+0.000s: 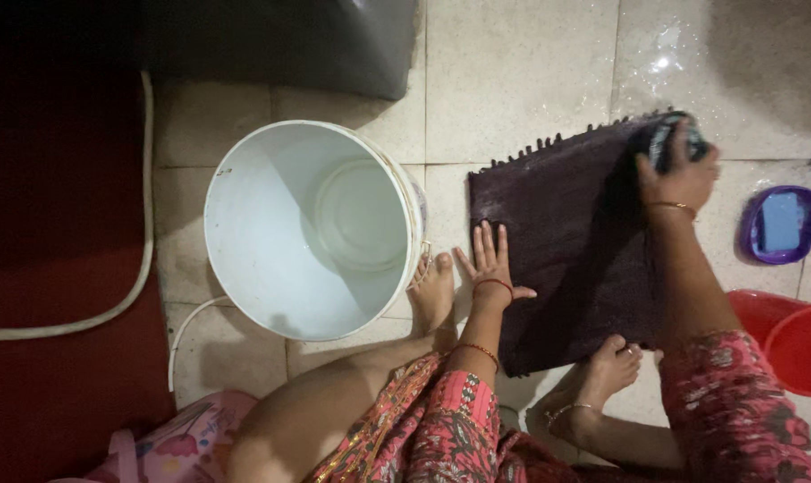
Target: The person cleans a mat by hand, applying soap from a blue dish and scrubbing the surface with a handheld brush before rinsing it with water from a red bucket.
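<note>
Evidently the left hand point(489, 259) lay flat, fingers spread, pinning the dark mat point(566, 241) to the wet tiles beside the white bucket point(244, 250). The right hand point(680, 174) gripped what seemed a scrubbing brush point(669, 134) at the far corner; firm anchoring suited steady strokes.

Mat point(566, 241) dark purple, maybe brown; bucket point(271, 259) white; soap dish point(781, 224) purple; tubs point(794, 344) red; clothing point(736, 402) pink floral.
</note>
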